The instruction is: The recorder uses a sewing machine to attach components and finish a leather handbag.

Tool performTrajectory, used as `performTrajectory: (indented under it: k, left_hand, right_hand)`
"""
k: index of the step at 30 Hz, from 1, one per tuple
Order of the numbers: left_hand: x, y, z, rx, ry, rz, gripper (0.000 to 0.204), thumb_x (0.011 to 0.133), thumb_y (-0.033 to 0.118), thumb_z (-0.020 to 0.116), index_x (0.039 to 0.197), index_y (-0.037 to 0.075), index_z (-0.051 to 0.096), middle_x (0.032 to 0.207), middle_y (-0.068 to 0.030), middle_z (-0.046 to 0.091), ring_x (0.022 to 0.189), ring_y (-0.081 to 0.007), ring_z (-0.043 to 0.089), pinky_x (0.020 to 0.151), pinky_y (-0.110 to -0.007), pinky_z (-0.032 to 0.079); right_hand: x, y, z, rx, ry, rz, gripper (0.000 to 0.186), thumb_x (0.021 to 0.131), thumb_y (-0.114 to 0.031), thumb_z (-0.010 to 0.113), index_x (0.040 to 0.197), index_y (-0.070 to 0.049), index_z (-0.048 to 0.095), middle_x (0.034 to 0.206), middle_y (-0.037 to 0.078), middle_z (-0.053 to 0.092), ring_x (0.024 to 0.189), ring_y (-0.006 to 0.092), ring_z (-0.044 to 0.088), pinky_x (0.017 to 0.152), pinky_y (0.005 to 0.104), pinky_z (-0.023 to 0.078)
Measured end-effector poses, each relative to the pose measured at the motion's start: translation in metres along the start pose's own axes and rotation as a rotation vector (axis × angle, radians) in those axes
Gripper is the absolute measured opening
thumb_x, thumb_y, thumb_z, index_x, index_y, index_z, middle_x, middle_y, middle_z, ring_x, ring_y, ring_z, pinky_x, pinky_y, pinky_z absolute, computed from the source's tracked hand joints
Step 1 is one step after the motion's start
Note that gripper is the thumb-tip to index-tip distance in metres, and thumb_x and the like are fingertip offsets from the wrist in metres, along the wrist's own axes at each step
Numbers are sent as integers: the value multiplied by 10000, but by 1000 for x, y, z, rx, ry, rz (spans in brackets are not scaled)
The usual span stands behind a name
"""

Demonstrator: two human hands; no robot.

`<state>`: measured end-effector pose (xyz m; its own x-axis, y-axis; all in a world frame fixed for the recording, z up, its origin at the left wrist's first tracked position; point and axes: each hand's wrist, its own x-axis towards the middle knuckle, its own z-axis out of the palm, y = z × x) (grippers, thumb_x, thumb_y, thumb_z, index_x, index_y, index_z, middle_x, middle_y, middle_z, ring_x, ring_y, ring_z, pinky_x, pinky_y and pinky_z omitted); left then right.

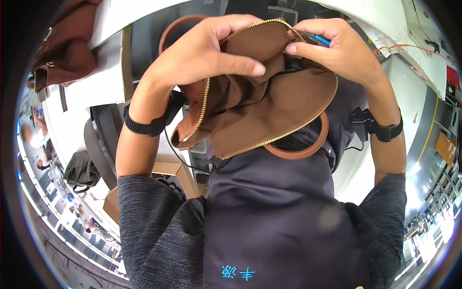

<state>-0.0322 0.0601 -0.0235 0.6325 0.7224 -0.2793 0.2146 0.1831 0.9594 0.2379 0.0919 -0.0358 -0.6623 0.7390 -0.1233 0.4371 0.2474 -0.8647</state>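
A brown bag (272,118) with a gold zipper (269,143) gapes open over the person's lap, against a dark apron (269,202). The left hand (209,53) grips its far left edge, thumb pressed on the lining; this seems meant to keep the mouth spread. The right hand (339,48) closes, thumb against fingers, on the far edge by the zipper's end, with a slim blue tool (318,39) held along the fingers, probably to keep it ready; its tip cannot be made out. The left hand hides part of the opening. A tan handle (323,137) loops out beneath the near edge. Black straps circle both wrists, and a thin cord (174,147) hangs just beside the bag, where it could snag. Beyond are a cardboard box (177,172), lower left, and another brown bag-like piece (72,41), upper left.
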Motion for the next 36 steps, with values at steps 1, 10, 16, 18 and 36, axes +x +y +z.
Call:
performTrajectory:
  k: [1,10,16,18,36]
  left_hand:
    - [-9,7,-2,216,2,1,588,856,115,840,1377,25,584,1188,-13,674,1093,-111,605,933,-270,507]
    - [-57,11,-29,972,455,52,303,883,69,748,1181,46,693,1032,-137,735,845,-256,690,770,-342,550]
    - [-114,-16,-70,466,559,-144,242,1018,140,653,1203,-12,684,1095,-37,724,1018,-118,676,909,-277,537]
    - [-133,-18,-60,215,713,-31,264,1035,150,625,1258,13,661,1242,-67,688,1115,-127,650,958,-286,525]
    - [-133,-28,-5,383,506,-78,473,731,92,902,1174,123,741,1281,-101,617,1212,-270,592,1030,-385,496]
  right_hand:
    - [0,3,-1,72,-25,75,269,927,-187,764,1106,11,730,911,15,708,844,68,619,776,245,513]
    - [-4,-6,15,-33,163,75,250,944,-153,738,1113,31,739,838,9,710,765,63,612,721,245,515]
    - [-11,-1,17,216,175,147,274,939,-130,737,1139,56,721,842,16,695,785,74,613,734,250,511]
    - [-15,1,14,242,182,153,286,939,-124,738,1152,64,712,870,30,700,806,80,620,758,251,516]
    - [-2,0,1,363,186,89,288,962,-150,732,1171,46,708,1030,34,715,931,84,644,865,250,523]
